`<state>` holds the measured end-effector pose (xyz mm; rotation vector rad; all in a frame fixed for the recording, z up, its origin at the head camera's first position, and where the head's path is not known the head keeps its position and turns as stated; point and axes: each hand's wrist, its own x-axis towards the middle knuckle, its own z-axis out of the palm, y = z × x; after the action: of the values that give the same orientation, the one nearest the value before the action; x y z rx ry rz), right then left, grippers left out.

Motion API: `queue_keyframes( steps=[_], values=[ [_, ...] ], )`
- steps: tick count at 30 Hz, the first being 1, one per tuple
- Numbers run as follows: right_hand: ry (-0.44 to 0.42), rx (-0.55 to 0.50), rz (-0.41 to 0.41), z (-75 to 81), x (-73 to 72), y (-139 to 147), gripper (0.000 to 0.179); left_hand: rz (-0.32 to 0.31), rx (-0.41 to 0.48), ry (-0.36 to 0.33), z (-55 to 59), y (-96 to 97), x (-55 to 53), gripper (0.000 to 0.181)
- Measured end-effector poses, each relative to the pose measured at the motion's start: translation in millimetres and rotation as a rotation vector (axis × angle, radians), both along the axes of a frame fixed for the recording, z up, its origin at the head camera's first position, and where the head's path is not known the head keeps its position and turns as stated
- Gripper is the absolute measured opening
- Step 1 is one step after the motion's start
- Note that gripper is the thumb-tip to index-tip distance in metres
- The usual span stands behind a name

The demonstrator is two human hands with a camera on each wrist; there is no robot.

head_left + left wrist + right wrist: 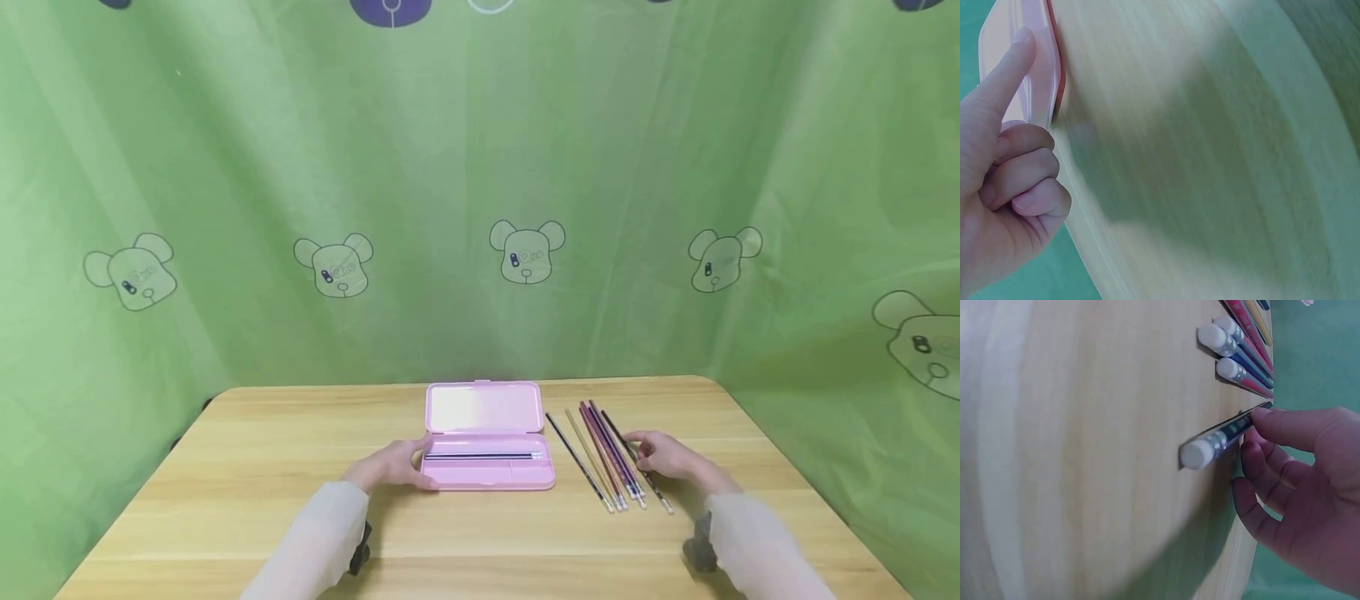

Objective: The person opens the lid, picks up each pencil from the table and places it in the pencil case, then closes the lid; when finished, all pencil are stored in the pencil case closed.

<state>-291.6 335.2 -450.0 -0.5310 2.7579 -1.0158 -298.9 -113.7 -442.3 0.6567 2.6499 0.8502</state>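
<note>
A pink pencil case [532, 473] lies open on the table with its lid [483, 408] tipped back. Dark striped pencils [483, 456] with white erasers rest in its long compartment. My left hand [393, 465] grips the case's left end, its thumb reaching over the rim in the left wrist view. At the right, my right hand [667, 457] pinches a black pencil [1229, 432] between thumb and fingers, its white eraser end pointing toward me, close to the tabletop. Several other pencils [611, 454], red, purple and dark, lie side by side left of it.
A tan pencil [585, 442] and a dark pencil [577, 460] lie between the case and the red pencils. The wooden table [480, 550] ends at the back against a green curtain [420, 325] printed with bear heads.
</note>
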Motion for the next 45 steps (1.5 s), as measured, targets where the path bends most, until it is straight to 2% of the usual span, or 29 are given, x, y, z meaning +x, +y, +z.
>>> queue_keyframes(
  steps=[7, 13, 17, 27, 35, 45],
  values=[
    [-0.018, 0.001, -0.014, -1.3, 1.0, -2, 0.059, -0.008, -0.002, 0.005, -1.4, -1.0, -1.0, 0.087],
    [-0.033, 0.015, -0.074, -0.8, 1.0, -7, 0.059, -0.002, -0.001, -0.002, -0.1, -1.2, -1.2, 0.087],
    [-0.004, 0.032, -0.072, 0.1, -0.7, -7, 0.056, -0.001, 0.005, -0.006, 0.7, -1.7, -2.3, 0.087],
    [0.063, -0.060, -0.009, 2.9, -4.9, -12, 0.051, -0.008, 0.007, -0.013, -1.7, -1.5, -1.2, 0.087],
    [0.073, -0.132, 0.061, 11.1, -8.7, -41, 0.046, -0.002, 0.009, -0.007, 0.6, -0.4, 0.2, 0.086],
    [0.113, -0.114, 0.147, 7.0, -20.7, -77, 0.034, 0.002, -0.005, -0.009, 2.0, 0.3, -0.5, 0.088]
  ],
)
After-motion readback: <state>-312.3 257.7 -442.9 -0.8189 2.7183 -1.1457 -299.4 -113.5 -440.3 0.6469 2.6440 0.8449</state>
